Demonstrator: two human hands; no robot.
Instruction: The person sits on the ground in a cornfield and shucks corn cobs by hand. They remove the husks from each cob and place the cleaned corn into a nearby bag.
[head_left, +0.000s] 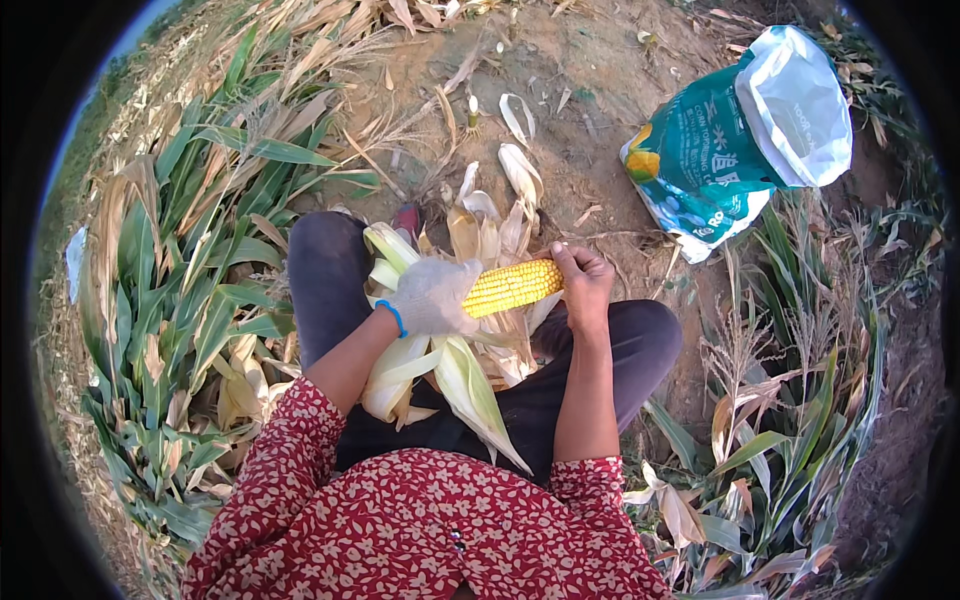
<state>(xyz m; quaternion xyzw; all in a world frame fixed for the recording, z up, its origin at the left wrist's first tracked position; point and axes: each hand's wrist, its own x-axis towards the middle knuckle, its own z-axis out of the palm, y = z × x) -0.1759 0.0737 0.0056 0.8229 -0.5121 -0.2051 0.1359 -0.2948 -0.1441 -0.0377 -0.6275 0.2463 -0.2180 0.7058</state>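
Note:
A yellow ear of corn (514, 288) lies nearly level between my hands, its kernels bare. My left hand (435, 295), in a pale knitted glove with a blue cuff edge, is closed around the ear's base end. Peeled green-white husks (469, 390) spread out above and below that hand. My bare right hand (585, 279) pinches the ear's tip between thumb and fingers. Dry loose husks (491, 225) are piled on the ground between my knees.
An open green and white woven sack (697, 139) stands on the bare soil at the upper right. Cut corn stalks with leaves (180, 300) lie along the left, and more stalks (780, 435) lie at the lower right. A short cut stub (472, 112) sticks up from the soil ahead.

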